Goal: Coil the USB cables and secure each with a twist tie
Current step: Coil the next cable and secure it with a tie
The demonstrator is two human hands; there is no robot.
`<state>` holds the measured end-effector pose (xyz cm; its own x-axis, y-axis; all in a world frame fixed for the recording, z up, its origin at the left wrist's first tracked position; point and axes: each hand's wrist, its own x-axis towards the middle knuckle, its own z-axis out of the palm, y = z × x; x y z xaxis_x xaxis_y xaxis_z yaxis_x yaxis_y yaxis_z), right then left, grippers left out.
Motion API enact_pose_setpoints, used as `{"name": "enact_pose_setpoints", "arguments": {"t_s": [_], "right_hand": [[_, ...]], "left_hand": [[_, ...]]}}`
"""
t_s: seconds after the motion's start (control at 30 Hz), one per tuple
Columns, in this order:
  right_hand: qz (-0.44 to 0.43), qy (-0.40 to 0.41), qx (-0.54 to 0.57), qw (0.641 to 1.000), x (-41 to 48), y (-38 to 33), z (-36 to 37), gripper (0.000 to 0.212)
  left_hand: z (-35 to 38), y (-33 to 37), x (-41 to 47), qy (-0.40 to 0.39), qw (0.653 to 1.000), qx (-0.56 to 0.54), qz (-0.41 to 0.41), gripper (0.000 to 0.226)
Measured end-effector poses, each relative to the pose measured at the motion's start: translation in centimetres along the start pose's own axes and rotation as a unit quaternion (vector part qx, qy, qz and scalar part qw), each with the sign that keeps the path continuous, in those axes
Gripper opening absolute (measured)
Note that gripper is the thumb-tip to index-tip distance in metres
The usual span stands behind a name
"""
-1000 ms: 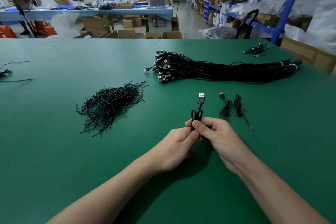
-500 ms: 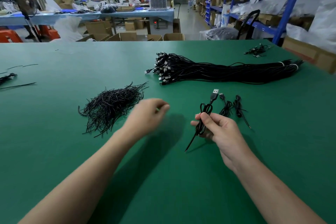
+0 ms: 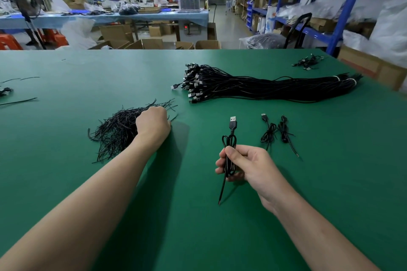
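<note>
Open green table [image 3: 198,226] runs between the left hand [image 3: 153,124], set on the twist tie pile [image 3: 116,130], and the right hand [image 3: 248,167], which grips a coiled cable [image 3: 230,138]. Two tied cables [image 3: 277,132] lie just beyond the right hand, to its right. Farther ahead of both hands, a long cable bundle [image 3: 264,88] crosses the table. The ties spread left of the left hand.

left hand [image 3: 153,124] | off coiled cable [image 3: 229,154] | now on twist-tie pile [image 3: 116,127]
</note>
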<state>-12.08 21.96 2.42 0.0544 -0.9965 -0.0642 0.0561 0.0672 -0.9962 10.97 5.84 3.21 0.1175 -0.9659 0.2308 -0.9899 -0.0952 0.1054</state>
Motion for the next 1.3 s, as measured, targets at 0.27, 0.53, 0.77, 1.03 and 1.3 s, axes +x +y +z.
{"name": "enact_pose_setpoints", "arguments": {"t_s": [0.27,0.53,0.77,1.03,1.3], "right_hand": [[0.000,0.007,-0.022,1.000,-0.1,0.1,-0.1,0.026],[-0.054,0.009,-0.083,0.995,0.1,0.3,0.3,0.026],[-0.110,0.023,-0.163,0.980,0.3,0.6,0.1,0.026],[-0.102,0.035,-0.198,0.974,0.5,0.9,0.4,0.025],[-0.110,0.054,-0.255,0.959,0.3,0.6,0.4,0.023]], "left_hand": [[-0.3,-0.2,-1.3,0.003,0.998,0.005,0.062,0.022],[-2.5,2.3,-7.6,-0.116,0.873,-0.461,0.107,0.012],[-1.8,3.4,-12.1,-0.220,0.759,-0.606,0.089,0.020],[-1.6,3.3,-13.4,-0.250,0.707,-0.658,0.064,0.018],[-1.3,3.4,-13.9,-0.271,0.670,-0.688,0.069,0.019]]}}
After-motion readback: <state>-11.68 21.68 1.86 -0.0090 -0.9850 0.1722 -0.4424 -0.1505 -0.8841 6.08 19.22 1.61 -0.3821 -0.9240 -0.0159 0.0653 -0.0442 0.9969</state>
